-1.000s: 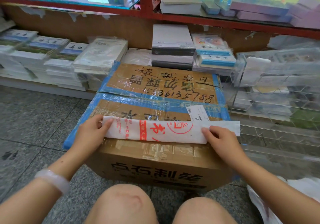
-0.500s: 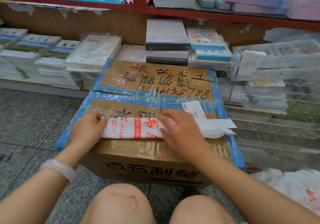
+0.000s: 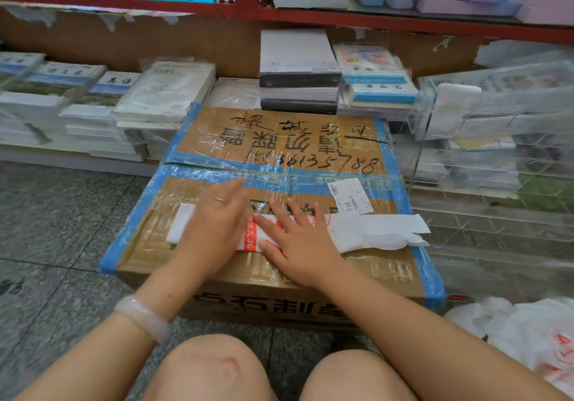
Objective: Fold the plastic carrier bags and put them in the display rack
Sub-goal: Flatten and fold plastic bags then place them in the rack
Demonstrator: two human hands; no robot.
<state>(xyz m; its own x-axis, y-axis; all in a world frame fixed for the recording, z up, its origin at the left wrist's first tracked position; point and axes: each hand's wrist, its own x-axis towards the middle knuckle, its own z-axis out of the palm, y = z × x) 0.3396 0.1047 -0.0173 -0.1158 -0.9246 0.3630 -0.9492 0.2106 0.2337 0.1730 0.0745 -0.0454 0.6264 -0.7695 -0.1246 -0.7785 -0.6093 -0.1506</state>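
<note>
A white plastic carrier bag (image 3: 366, 233) with red print lies folded into a long narrow strip across the near half of a taped cardboard box (image 3: 279, 146). My left hand (image 3: 217, 226) lies flat on the strip's left part, fingers straight. My right hand (image 3: 298, 239) presses flat on its middle, fingers spread. The strip's right end with the handles sticks out free past my right hand. A clear acrylic display rack (image 3: 484, 127) stands to the right of the box.
More white carrier bags (image 3: 528, 332) lie in a heap on the floor at the lower right. Stacks of books and paper packs (image 3: 298, 71) fill the low shelf behind the box. My knees are right in front of the box. Grey tiled floor lies to the left.
My right hand slid left from the strip's right end to its middle. My left hand moved right from the left end and now lies flat beside it.
</note>
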